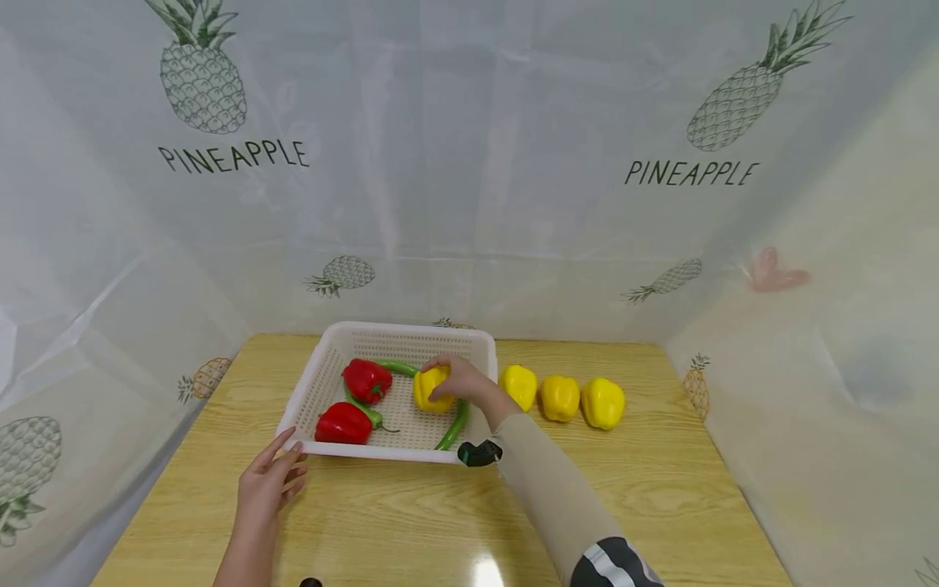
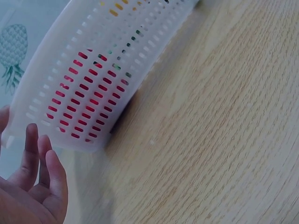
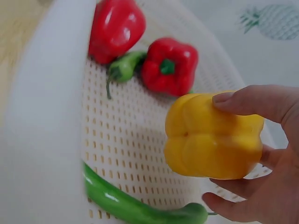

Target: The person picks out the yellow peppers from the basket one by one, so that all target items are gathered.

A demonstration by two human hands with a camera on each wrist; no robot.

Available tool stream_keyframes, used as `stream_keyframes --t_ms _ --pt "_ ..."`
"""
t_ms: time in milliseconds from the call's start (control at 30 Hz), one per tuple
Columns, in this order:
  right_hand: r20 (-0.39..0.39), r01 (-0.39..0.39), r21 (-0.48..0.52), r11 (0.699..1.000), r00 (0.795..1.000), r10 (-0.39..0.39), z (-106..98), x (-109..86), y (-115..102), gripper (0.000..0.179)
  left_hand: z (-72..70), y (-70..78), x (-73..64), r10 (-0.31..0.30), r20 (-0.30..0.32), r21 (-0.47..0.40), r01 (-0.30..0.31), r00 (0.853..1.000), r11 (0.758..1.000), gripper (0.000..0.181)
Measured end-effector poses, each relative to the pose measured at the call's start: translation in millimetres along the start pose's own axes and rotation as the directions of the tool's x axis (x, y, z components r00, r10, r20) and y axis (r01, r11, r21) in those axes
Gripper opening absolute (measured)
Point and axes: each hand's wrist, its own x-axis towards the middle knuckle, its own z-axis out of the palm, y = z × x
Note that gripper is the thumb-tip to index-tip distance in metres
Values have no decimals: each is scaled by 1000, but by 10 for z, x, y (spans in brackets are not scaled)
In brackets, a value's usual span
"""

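Observation:
A yellow bell pepper [image 3: 210, 140] is held in my right hand [image 1: 464, 380], thumb on one side and fingers on the other, over the right part of a white plastic basket [image 1: 381, 451]. In the basket are two red bell peppers, one [image 1: 367, 381] behind the other [image 1: 343, 424], and several long green peppers, one [image 3: 135, 205] along the right side. My left hand [image 1: 267, 481] is at the basket's front left corner, its fingertips at the rim. In the left wrist view its fingers [image 2: 56, 172] are loosely bent beside the basket's slotted wall.
To the right of the basket, three yellow bell peppers, left [image 1: 519, 386], middle [image 1: 560, 398] and right [image 1: 603, 403], stand in a row on the wooden table [image 1: 660, 489]. A pineapple-printed sheet [image 1: 469, 204] hangs behind and at the sides.

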Motion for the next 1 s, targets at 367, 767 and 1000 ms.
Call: stream_keyframes --t_ms 367,767,1000 --pt "-26 50 139 989 999 -47 -24 -303 23 45 -10 -6 -3 -13 -12 -32 13 1000 999 51" --pt "-91 98 69 993 992 -92 -103 -593 -6 46 -23 11 2 -46 8 -65 46 999 997 59" --pt "-127 115 89 989 986 -103 -240 -810 -110 47 2 16 2 -51 7 -70 52 999 996 57"
